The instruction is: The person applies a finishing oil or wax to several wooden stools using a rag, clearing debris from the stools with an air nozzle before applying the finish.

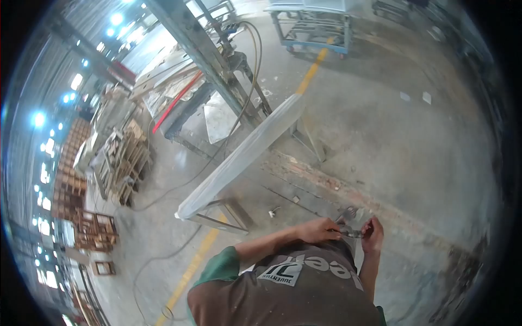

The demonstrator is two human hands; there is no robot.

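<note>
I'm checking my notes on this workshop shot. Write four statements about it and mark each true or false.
1. The left hand and right hand meet at a small dark metal part. True.
2. The long plastic-wrapped profile lies flat on the concrete floor. False: it rests raised on metal trestles.
3. A yellow line is painted on the floor. True.
4. The wheeled cart stands right beside the hands. False: it is far off, at the top of the view.

Bar on stand, left of left hand
</note>
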